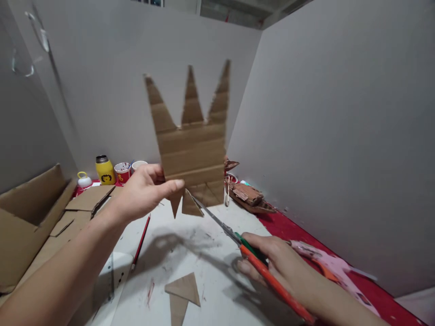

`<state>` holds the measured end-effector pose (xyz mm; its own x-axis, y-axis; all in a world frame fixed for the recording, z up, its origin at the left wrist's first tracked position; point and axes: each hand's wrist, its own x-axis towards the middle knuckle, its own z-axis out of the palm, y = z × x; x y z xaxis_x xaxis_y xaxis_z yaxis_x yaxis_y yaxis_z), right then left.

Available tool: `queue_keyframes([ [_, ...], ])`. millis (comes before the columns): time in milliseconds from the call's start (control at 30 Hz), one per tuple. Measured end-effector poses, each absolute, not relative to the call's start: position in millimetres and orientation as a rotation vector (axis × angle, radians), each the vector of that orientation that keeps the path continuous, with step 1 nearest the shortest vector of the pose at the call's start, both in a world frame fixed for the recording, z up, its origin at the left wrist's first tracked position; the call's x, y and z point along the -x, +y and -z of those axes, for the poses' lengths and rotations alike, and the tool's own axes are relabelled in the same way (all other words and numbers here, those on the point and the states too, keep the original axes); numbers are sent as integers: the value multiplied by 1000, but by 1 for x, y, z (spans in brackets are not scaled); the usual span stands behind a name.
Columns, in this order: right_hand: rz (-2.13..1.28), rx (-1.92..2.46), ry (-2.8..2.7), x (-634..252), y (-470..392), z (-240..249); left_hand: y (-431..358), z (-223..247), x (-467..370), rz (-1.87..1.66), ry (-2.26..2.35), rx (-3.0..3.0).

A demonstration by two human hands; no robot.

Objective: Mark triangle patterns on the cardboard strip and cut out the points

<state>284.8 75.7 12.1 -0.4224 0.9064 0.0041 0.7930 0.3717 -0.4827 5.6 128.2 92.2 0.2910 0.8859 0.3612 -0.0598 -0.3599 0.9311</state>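
Observation:
My left hand [146,188] pinches the lower left edge of a brown cardboard piece [193,151], thumb in front, fingers behind. The piece is held upright, with three tall spikes at its top and a small pointed tip at its bottom left. My right hand [272,258] grips scissors [251,254] with orange and green handles. Their blades reach the bottom edge of the cardboard, beside a triangular flap [192,204] that hangs there.
Cut cardboard scraps [185,290] and a red pencil [141,242] lie on the white surface. A cardboard box [30,226] stands left. Behind are a yellow bottle [105,171] and cups. A brown model boat [251,199] and a pink glue gun [329,262] lie right.

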Motion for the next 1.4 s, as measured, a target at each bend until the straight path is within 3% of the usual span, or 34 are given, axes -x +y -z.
queue_keyframes([
  [167,-639,1299,-2238,-292,76,-9,137,-88,-3,-1560,794,-1341],
  [367,-962,974,-2162,-288,68,3,131,-79,-15,-1570,777,-1327],
  [800,-1146,1153,-2044,-279,63,-16,122,-70,-29,-1465,820,-1244],
  [1100,-1349,979,-2090,-285,66,-13,121,-77,-32,-1429,767,-1095],
  [1400,-1277,1049,-1965,-288,69,-2,120,-82,-26,-1489,754,-1185],
])
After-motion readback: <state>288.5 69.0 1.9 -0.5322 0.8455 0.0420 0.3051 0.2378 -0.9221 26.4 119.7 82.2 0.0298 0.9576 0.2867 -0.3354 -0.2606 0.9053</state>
